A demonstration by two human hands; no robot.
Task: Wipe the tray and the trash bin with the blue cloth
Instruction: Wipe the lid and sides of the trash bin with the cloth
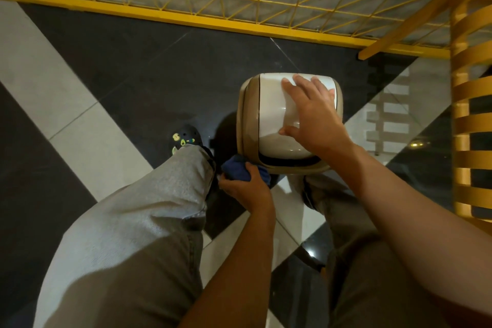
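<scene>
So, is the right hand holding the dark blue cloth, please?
No, the left hand grips the cloth; the right hand rests on the beige bin's white lid.

Black-and-pale tiled floor [127, 66]; trash bin [269, 112] stands on it; dark shoe [185, 138] just beside; a wooden chair [468, 124], seemingly, at right.

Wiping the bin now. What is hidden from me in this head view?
Tray: outside the head view.
Bin walls and base: hidden under its own top.
Cloth: mostly bunched inside left hand; contact with bin unclear.
Lid: partly covered by right hand.
</scene>
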